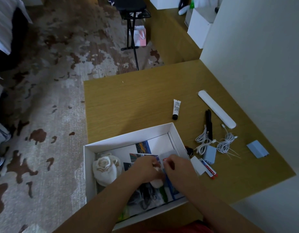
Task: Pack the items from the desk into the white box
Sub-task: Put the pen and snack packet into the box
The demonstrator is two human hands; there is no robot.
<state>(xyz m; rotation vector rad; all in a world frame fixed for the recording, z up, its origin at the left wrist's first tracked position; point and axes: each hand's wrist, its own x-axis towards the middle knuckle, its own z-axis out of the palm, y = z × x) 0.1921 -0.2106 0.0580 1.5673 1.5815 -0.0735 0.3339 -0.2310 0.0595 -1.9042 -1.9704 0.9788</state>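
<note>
Hands work inside the white box (128, 138): left hand (146, 167) and right hand (176, 167) pinching small items; next, the tube (176, 109) needs fetching

white box (128, 137) on an olive-tan wood-grain desk (137, 101); cream rolled cloth (106, 168) with tan markings; white tube (176, 107) with black cap; white cables (225, 142); pale blue card (257, 148); grey rug (44, 98) blotched brown
</note>
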